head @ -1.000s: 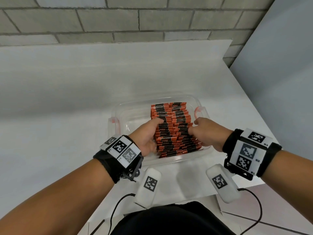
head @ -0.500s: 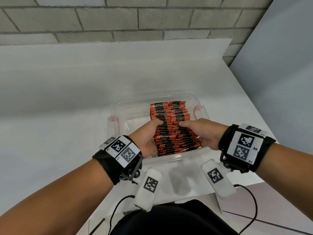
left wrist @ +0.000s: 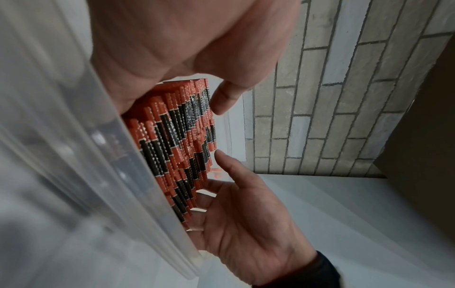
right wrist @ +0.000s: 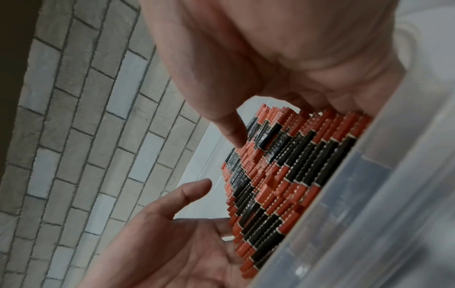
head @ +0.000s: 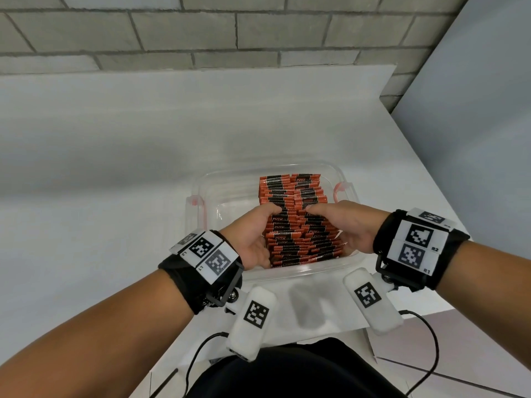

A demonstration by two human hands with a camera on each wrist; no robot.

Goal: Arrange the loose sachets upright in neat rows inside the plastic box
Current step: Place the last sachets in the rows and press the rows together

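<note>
**Squaring the rows from both sides**

The sachets (head: 298,222) stand on edge in two packed rows in the right part of the plastic box (head: 201,214), which sits on the white counter (head: 115,168). The left hand (head: 253,239) cups the block's left flank and the right hand (head: 344,225) its right flank, each grip curled against the pack with a thumb on the top edges. The tops look stepped and uneven. To do this well, I judge, squeeze evenly from both sides, tap the high sachets down with the thumbs, and keep the rows vertical so none buckle or tip into the vacant left part.
</note>
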